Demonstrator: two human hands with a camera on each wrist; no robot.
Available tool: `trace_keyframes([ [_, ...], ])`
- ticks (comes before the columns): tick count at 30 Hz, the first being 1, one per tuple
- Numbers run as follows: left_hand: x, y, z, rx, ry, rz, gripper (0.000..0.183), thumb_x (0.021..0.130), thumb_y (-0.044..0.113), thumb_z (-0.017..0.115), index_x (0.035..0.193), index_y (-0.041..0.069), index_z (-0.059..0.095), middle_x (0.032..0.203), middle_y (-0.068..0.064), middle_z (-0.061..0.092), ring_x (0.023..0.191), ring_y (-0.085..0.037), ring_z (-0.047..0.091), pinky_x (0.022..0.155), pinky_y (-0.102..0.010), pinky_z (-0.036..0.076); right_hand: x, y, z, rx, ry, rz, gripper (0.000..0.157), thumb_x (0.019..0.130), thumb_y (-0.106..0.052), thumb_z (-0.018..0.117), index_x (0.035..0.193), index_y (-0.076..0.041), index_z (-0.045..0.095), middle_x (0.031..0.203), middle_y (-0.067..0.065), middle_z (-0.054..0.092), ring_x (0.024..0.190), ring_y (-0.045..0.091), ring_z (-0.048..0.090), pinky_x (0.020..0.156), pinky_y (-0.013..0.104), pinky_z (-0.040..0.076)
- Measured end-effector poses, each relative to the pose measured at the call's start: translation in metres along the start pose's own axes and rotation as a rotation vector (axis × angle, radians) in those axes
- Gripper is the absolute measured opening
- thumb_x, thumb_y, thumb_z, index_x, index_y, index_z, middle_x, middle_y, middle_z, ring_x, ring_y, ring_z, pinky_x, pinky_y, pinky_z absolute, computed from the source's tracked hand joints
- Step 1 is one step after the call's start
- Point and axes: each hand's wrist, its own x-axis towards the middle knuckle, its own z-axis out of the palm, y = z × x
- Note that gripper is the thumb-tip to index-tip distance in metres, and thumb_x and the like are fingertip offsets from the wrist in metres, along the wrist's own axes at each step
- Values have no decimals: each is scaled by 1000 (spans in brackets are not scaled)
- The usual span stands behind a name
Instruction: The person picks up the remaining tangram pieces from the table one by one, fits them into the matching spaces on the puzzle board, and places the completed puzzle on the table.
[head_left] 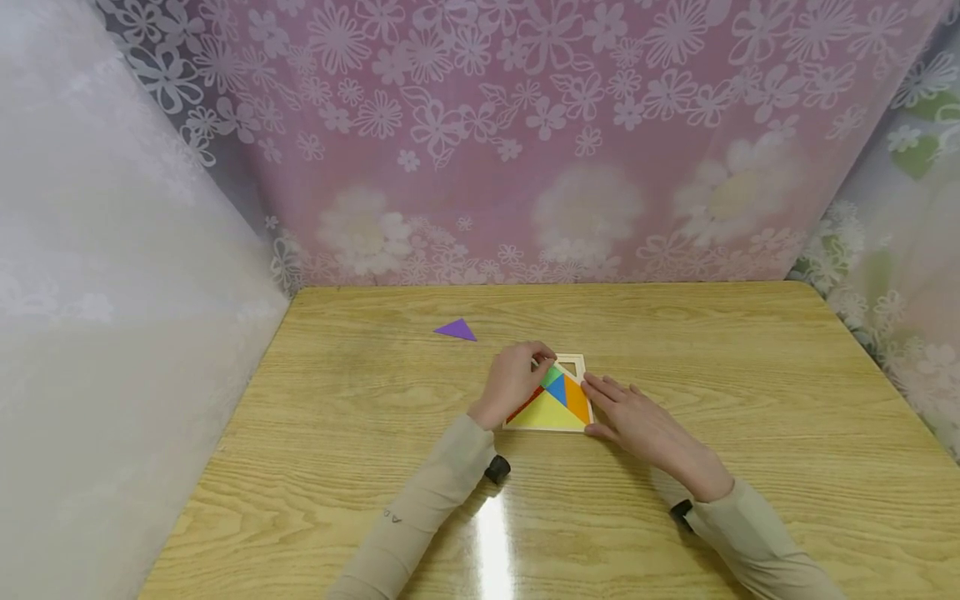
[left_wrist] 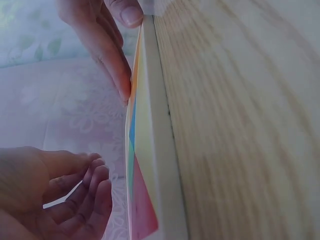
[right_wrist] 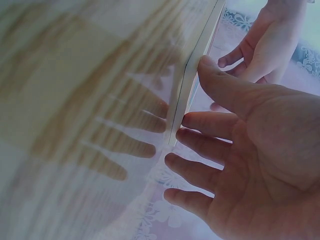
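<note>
A light wooden tangram tray lies on the table, holding a yellow triangle, a blue triangle, an orange piece, a green piece and a partly covered red piece. Over the tray's upper left side is my left hand, its fingers bent and the fingertips near the green piece; I cannot tell whether it pinches something. My right hand touches the tray's right edge with extended fingers, the thumb at the near corner. A bare triangular slot shows at the tray's far right corner.
Beyond the tray, to the left, a purple triangle lies on the wood-grain table. Flowered pink cloth hangs behind the far edge, with pale cloth at the left side.
</note>
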Motion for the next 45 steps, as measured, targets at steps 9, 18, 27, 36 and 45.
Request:
trace_keyframes([
  [9,0,-12,-14,-68,46,-19,21,104,17,59,108,5,76,96,-5,75,75,-14,65,61,-17,48,1,2,2,-2,-3,7,66,96,-30,69,147,5,48,152,24,46,135,47,48,106,67,38],
  [18,11,-40,-41,-44,152,-14,18,102,7,60,109,-1,74,101,-13,75,88,-23,71,73,-29,57,0,1,1,-1,-20,16,66,97,-30,68,148,5,46,153,24,44,137,47,45,108,67,37],
  [27,19,-74,-68,54,187,-166,20,100,1,60,117,0,71,110,-15,72,96,-27,69,79,-39,57,1,1,1,-16,-17,8,65,97,-30,68,147,5,47,153,23,45,136,47,47,107,67,38],
  [36,20,-95,-79,179,113,-176,30,92,-1,70,121,-5,69,114,-22,70,108,-36,64,97,-44,52,1,2,0,-22,-6,1,65,97,-30,69,147,5,48,152,24,46,135,47,48,106,67,39],
  [45,23,-100,-81,245,35,-215,40,90,11,77,128,2,69,121,-23,66,115,-38,57,106,-50,42,0,0,-1,-12,-12,9,65,97,-30,68,147,4,47,153,23,45,136,47,47,107,66,39],
])
